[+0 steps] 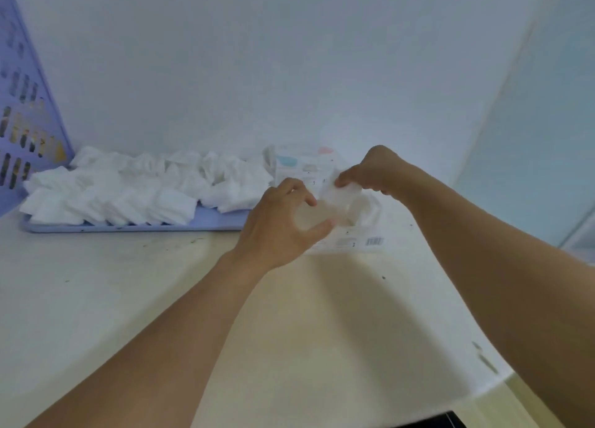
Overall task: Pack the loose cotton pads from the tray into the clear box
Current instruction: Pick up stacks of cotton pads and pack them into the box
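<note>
Several loose white cotton pads [135, 189] lie heaped on a flat lilac tray [222, 219] at the back left of the table. To the tray's right stands the clear box [360, 231], with a barcode label on its front. My left hand [280, 221] curls around the box's near left side. My right hand [373, 169] pinches a small stack of cotton pads [341, 192] just above the box's opening. The image is blurred, so the box's edges are hard to make out.
A lilac slotted basket [25, 115] leans against the wall at the far left. A white printed package [306, 166] stands behind the box. The pale table [128, 298] ends at the right, where a dark object [441, 421] shows at the bottom edge.
</note>
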The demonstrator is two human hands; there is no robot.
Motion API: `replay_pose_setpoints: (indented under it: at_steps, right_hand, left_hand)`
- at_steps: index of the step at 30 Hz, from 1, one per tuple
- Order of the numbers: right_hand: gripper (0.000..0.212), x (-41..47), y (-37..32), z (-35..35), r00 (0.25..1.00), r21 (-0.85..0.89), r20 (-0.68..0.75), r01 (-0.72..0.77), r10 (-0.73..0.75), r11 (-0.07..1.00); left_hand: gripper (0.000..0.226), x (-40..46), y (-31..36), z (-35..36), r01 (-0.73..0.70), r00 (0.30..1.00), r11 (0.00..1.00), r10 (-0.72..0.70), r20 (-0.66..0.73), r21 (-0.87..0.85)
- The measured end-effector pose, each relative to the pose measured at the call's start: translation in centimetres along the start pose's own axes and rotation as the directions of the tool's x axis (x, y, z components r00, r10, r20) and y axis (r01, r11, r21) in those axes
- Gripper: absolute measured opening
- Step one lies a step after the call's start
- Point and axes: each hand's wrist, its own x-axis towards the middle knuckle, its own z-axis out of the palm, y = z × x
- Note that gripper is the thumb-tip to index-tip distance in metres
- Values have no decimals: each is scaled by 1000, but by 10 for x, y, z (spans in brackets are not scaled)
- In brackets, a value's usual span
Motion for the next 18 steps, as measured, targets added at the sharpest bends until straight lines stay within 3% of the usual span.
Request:
replay_pose_setpoints:
  at_steps: [2,8,13,18]
  right_hand:
    - [44,3,4,7,1000,-37,17,17,-16,999]
    - [43,4,2,17,995,-166,78,68,-55,984]
    - [45,8,9,33,990,-413,-64,91,-128,906]
    - [52,14,23,41,973,-418,-161,82,-163,905]
  left_hand:
    - [45,-4,-5,-2,12,998,999,-15,56,50]
    - [41,-6,-18,-4,67,993,997,-64,104,-32]
    - [41,-7,-16,-3,76,992,997,-73,107,-27]
    - [42,-7,-18,-3,71,991,997,-70,111,-10]
